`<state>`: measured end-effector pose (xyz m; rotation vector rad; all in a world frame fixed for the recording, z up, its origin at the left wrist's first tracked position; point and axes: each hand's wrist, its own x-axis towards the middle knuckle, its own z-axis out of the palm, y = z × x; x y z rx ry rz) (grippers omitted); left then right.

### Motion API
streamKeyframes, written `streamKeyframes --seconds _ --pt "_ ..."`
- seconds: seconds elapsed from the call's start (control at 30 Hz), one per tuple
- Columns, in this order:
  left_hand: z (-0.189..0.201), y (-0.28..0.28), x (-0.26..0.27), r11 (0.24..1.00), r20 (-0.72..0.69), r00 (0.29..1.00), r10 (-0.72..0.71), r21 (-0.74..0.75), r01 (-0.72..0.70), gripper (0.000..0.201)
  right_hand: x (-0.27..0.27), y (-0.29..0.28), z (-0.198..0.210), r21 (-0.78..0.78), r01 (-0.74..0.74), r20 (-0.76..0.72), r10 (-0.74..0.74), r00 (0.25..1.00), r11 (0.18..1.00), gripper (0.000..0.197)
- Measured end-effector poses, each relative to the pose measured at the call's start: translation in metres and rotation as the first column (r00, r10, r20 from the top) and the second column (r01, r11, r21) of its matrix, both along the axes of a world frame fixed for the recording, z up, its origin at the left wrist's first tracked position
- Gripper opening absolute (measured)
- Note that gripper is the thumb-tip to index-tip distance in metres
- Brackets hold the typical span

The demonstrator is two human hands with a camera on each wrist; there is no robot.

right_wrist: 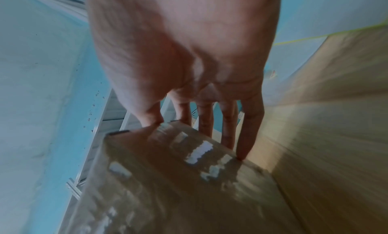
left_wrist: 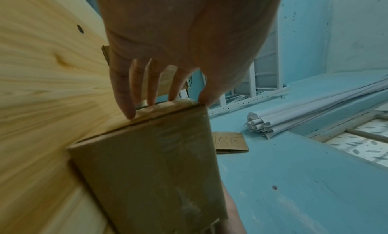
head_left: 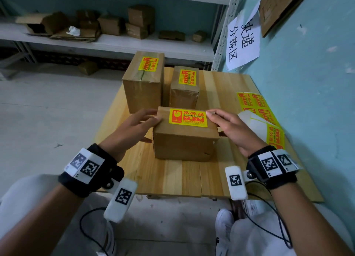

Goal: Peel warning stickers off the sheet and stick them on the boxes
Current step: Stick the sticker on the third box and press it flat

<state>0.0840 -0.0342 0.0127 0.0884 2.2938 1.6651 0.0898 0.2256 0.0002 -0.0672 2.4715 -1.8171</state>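
Note:
A brown cardboard box [head_left: 184, 146] sits at the middle of the wooden table [head_left: 172, 178], with a yellow and red warning sticker [head_left: 188, 117] flat on its top. My left hand [head_left: 146, 127] lies against the box's left end, fingers straight, tips at the top edge. My right hand [head_left: 217, 124] rests on the right end, fingertips beside the sticker. In the left wrist view, the left hand [left_wrist: 174, 91] reaches along the box [left_wrist: 151, 163] to its far edge. In the blurred right wrist view, the right hand [right_wrist: 205, 121] reaches along the box [right_wrist: 178, 179]. A sticker sheet [head_left: 257, 103] lies at the right.
Two stickered boxes, a tall one [head_left: 143, 86] and a smaller one [head_left: 184, 90], stand behind the near box. A curled backing sheet [head_left: 269, 128] lies on the sticker sheet beside my right hand. A blue wall [head_left: 307, 82] borders the table's right side. Shelves [head_left: 115, 42] with cartons stand behind.

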Motion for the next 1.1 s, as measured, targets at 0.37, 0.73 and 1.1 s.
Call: streamKeyframes --seconds 0.37,0.73,1.1 --pt "0.024 0.019 0.013 0.999 0.038 0.999 -0.018 -0.036 0.019 0.038 0.018 0.011 0.01 0.032 0.046 0.0 -0.046 0.999 0.998 0.024" --pt "0.085 0.07 0.0 0.998 -0.305 0.952 0.019 0.069 0.002 0.023 0.029 0.052 0.047 -0.244 0.24 -0.051 -0.259 0.964 0.94 0.015" --pt "0.091 0.147 -0.053 0.977 -0.414 0.9 -0.137 -0.207 0.054 0.036 0.021 0.07 0.04 -0.396 0.488 -0.01 -0.535 0.845 0.778 0.02"
